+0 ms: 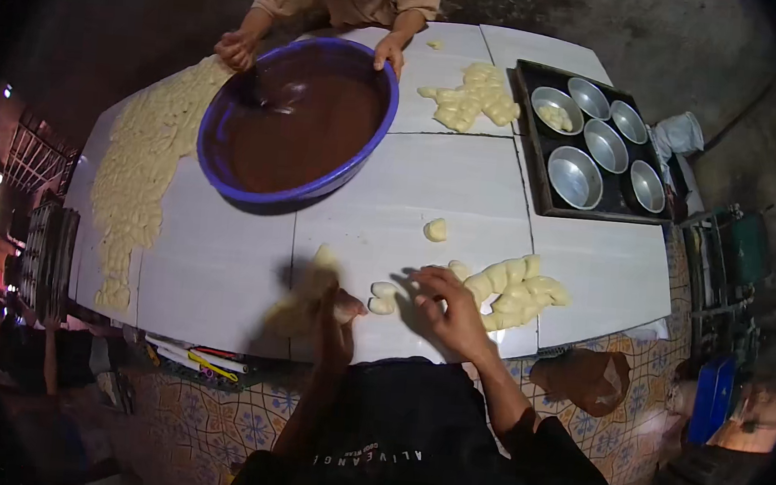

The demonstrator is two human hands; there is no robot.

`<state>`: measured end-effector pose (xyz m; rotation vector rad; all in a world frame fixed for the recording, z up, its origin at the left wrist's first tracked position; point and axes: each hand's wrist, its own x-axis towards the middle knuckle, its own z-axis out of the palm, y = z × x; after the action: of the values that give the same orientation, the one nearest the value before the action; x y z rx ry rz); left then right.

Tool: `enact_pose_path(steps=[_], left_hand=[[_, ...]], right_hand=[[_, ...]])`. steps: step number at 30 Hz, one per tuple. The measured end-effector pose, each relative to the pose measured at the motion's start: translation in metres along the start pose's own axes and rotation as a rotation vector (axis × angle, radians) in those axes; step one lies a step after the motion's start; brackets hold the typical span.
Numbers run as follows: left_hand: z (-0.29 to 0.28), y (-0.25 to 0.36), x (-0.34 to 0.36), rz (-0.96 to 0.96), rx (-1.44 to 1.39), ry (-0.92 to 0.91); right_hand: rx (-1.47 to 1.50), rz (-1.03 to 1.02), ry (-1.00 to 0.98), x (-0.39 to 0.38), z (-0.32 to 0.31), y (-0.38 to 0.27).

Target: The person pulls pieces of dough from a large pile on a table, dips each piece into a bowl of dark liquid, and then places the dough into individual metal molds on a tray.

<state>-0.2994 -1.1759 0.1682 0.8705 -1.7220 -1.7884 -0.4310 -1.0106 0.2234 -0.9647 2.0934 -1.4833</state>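
Observation:
My left hand (338, 316) is at the table's near edge, against a motion-blurred mass of pale dough (300, 295); its fingers are too smeared and hidden to make out a grip. Just right of it lie small dough pieces (383, 299). My right hand (445, 304) is open above the table, fingers spread and curved, beside a cluster of joined dough pieces (521, 289). Another single dough lump (435, 230) sits a little farther back.
Across the table (604, 278), a person's hands (387, 53) are at a purple basin (292, 126) of brown mixture. Many dough pieces (138, 177) cover the left; more dough (473, 94) lies at the back. A black tray (535, 190) holds several round pans (576, 175).

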Motion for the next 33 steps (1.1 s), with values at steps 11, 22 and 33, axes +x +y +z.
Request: enact_pose_path(steps=[11, 22, 33], left_hand=[[-0.014, 0.065, -0.035, 0.429, 0.928, -0.424], [0.023, 0.033, 0.0, 0.207, 0.374, -0.292], [0.15, 0.031, 0.025, 0.478, 0.367, -0.937]], right_hand=[[0.222, 0.203, 0.116, 0.006, -0.006, 0.038], [-0.185, -0.032, 0.363, 0.03, -0.052, 0.058], [-0.394, 0.198, 0.517, -0.031, -0.113, 0.12]])
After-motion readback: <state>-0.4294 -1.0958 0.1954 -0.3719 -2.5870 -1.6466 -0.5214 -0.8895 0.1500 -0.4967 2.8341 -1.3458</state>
